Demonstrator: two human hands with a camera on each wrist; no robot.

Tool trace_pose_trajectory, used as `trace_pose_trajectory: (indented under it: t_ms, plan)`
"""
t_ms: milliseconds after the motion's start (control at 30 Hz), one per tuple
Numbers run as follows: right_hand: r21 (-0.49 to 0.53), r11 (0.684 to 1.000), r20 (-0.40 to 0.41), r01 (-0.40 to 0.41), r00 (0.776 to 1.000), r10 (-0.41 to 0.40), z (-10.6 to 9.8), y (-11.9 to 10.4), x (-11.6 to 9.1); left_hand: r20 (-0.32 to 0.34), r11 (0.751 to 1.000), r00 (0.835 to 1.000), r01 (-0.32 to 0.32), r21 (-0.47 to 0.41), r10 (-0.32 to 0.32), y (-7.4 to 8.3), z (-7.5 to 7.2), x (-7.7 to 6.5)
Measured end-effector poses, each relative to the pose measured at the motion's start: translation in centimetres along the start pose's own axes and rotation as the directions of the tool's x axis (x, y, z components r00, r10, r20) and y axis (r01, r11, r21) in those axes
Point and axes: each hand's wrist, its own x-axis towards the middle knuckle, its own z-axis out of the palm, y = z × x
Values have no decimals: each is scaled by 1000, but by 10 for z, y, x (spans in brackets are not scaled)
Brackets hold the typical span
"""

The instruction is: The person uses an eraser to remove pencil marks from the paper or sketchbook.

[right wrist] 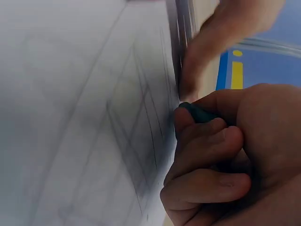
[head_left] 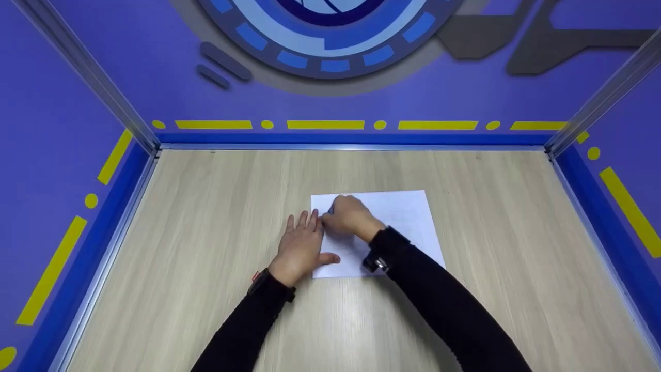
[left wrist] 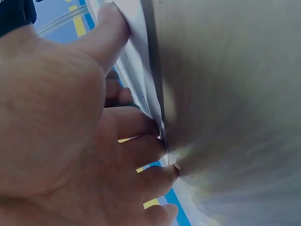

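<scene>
A white sheet of paper [head_left: 405, 217] lies on the wooden table, with faint pencil lines [right wrist: 124, 117] of a drawing visible in the right wrist view. My left hand [head_left: 301, 247] rests flat with fingers spread at the sheet's left edge, its thumb over the paper. My right hand [head_left: 351, 216] is above the sheet's upper left part, fingers curled round a small teal piece [right wrist: 201, 114]. Most of that piece is hidden in the grip; its tip shows between thumb and index finger, close to the paper. The two hands are right beside each other.
The light wood tabletop [head_left: 217, 206] surrounds the sheet. Purple-blue panels [head_left: 129, 67] with yellow marks wall the table at the back and both sides, joined by metal frame strips [head_left: 351, 147]. Each wrist wears a black strap [head_left: 391, 247].
</scene>
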Motion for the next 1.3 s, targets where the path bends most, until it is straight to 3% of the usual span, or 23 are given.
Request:
trace_pose_trajectory:
  t_ms: [167,333,733,1033,1300]
  plan:
    - [-20,1000,-45,-15,999,14,4,-9,-4,7,1000,1000,4,-2,-4,0,-1,0]
    - [-49,998,-59,-36,998,33,0,5,-8,-1,1000,1000,1,22,-1,2,-3,-3]
    - [48,991,-77,-122,989,125,-37,86,-33,11,1000,1000,10,6,-10,2,-2,-4]
    - [55,980,-97,-192,976,197,-69,148,-58,9,1000,1000,2,-30,-2,1,0,-3]
    - [50,964,-73,-262,961,265,-81,171,-67,6,1000,1000,13,-26,-13,2,1,-2]
